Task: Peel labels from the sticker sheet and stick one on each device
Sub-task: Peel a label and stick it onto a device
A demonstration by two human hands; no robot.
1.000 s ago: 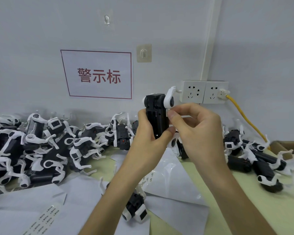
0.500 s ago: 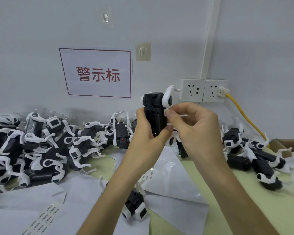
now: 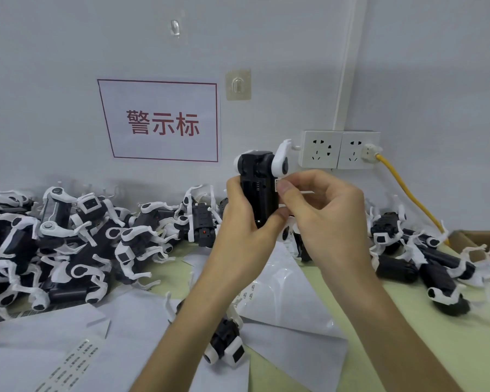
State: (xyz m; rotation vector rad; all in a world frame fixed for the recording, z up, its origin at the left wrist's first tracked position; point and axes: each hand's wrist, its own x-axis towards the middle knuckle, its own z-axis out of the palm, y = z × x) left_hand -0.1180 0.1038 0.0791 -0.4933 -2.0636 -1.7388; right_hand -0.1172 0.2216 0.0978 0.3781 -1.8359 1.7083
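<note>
My left hand (image 3: 245, 222) grips a black device with white legs (image 3: 259, 179) and holds it upright in front of the wall. My right hand (image 3: 326, 219) pinches a small white label (image 3: 277, 184) between thumb and forefinger against the device's right side. A sticker sheet (image 3: 68, 366) with rows of small printed labels lies at the bottom left. Another device (image 3: 227, 343) lies on the papers under my left forearm.
A big heap of black-and-white devices (image 3: 63, 244) covers the left of the table, with several more (image 3: 425, 258) on the right. White backing papers (image 3: 280, 301) lie in the middle. A cardboard box (image 3: 481, 241) is at the right edge. Wall sockets (image 3: 340, 149) with a yellow cable (image 3: 408, 193) are behind.
Both hands and the device have stayed nearly in place. My right thumb has slid slightly along the device's side with the label.
</note>
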